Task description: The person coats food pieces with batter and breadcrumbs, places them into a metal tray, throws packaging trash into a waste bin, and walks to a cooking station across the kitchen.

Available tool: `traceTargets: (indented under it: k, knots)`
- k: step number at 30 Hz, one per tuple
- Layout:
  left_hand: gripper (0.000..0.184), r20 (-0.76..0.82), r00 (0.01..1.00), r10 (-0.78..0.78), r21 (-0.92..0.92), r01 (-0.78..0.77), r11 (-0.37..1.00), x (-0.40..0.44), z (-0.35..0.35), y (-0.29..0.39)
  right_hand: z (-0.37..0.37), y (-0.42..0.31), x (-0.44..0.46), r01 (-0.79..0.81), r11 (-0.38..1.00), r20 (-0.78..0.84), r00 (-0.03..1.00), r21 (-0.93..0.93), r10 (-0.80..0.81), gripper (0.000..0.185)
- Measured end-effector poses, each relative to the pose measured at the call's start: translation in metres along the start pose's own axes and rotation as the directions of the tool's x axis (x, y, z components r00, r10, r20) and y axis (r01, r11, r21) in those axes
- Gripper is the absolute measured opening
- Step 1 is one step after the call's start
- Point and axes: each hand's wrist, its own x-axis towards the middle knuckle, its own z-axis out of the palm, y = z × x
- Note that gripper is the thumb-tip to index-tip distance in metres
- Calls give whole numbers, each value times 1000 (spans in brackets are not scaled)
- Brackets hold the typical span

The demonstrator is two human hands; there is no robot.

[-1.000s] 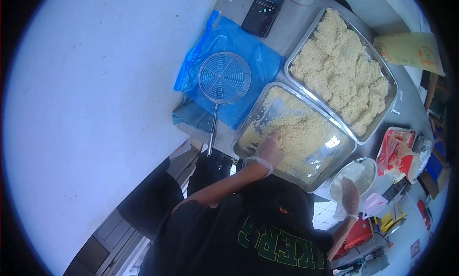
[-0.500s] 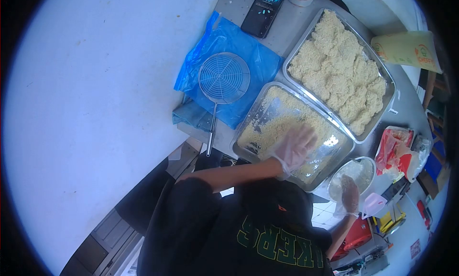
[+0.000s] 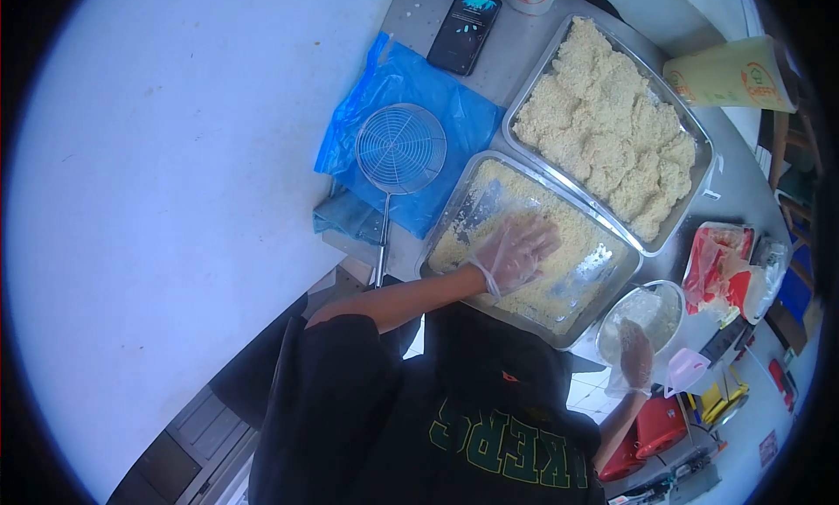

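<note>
My left hand (image 3: 517,253), in a clear plastic glove, lies palm down with fingers stretched on the crumbs in a metal tray (image 3: 426,264). Loose pale yellow breadcrumbs (image 3: 572,229) cover much of this tray, with bare metal showing in patches. My right hand (image 3: 636,355), also gloved and coated with pale batter or flour, is at the near rim of a metal bowl (image 3: 676,306). Its fingers reach over the bowl, extended and holding nothing visible. Whitish batter or flour (image 3: 642,311) is in the bowl.
Beyond stands a second tray (image 3: 516,138) heaped with breaded pieces (image 3: 607,125). A wire skimmer (image 3: 401,148) lies on a blue plastic bag (image 3: 468,125), near a phone (image 3: 464,33). Paper cups (image 3: 743,75), a red package (image 3: 721,260) and a pink scoop (image 3: 686,369) are around.
My left hand has shifted left across the crumbs. My right hand stays at the bowl with little change. The whole view has shifted slightly.
</note>
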Motion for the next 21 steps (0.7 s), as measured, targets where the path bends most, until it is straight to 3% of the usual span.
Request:
traceTargets:
  k: [3, 5, 21]
  knots:
    - [67, 38, 999, 17, 13, -17, 1000, 8, 5, 11, 1, 1, 2, -4, 998, -26, 1000, 55, 5, 33]
    - [66, -69, 997, 29, -29, -31, 999, 20, 13, 23, 0, -1, 1, -13, 996, -29, 999, 86, 15, 33]
    - [65, -113, 994, -14, 28, 18, 999, 48, 25, 35, 1, -4, 0, 15, 991, -139, 990, 129, 3, 32]
